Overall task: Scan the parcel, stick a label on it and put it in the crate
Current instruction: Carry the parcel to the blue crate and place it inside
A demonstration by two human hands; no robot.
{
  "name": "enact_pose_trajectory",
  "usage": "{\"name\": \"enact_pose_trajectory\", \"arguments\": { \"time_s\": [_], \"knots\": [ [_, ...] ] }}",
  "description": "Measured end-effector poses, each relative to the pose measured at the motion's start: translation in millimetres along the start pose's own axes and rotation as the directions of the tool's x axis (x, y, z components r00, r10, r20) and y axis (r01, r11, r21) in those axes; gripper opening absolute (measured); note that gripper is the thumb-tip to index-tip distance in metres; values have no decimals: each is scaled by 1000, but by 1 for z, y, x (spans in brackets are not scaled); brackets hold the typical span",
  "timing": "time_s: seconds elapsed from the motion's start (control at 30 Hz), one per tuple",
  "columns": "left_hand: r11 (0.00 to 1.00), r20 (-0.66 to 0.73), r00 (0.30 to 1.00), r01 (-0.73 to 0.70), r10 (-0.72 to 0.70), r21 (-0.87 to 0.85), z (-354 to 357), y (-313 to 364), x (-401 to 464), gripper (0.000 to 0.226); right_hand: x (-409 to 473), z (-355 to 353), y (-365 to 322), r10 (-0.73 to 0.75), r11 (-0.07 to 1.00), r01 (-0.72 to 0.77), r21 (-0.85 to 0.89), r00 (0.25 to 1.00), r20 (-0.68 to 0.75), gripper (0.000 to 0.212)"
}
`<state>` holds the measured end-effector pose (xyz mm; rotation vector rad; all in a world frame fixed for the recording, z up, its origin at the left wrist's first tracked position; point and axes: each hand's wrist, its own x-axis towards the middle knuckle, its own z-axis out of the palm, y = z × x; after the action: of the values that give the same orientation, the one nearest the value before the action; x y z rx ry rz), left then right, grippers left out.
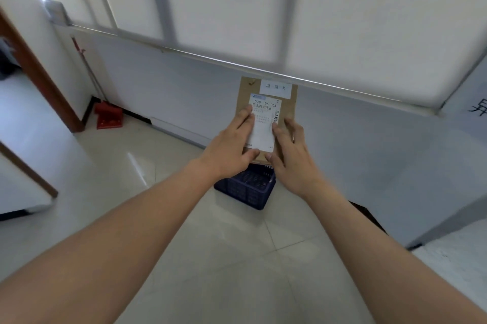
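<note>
I hold a flat brown cardboard parcel (288,106) out in front of me with both hands. It carries a white shipping label (264,123) with barcodes and a smaller white sticker (276,89) with printed characters near its top edge. My left hand (232,149) grips the parcel's left side, fingers over the shipping label. My right hand (292,152) grips the right side, thumb on the label's edge. Directly below the parcel, on the floor, stands a dark blue plastic crate (247,189), partly hidden by my hands.
A white wall with a frosted window and sill rail (237,63) is straight ahead. A red dustpan with a broom (108,115) leans in the left corner beside a brown door frame (39,73). A white surface (453,263) juts in at lower right. The floor is glossy tile.
</note>
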<state>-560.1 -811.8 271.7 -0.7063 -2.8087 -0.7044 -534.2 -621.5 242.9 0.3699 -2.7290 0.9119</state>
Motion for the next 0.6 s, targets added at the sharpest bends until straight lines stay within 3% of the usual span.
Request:
{"name": "enact_pose_trajectory", "arguments": {
  "time_s": [0.3, 0.6],
  "knots": [
    [1000, 58, 998, 5, -6, 9, 15, -145, 66, 92, 106, 100, 0, 77, 997, -75, -33, 996, 47, 72],
    [996, 143, 987, -73, 80, -56, 16, -266, 134, 91, 199, 177, -13, 220, 972, -214, -96, 974, 60, 73]
  ]
}}
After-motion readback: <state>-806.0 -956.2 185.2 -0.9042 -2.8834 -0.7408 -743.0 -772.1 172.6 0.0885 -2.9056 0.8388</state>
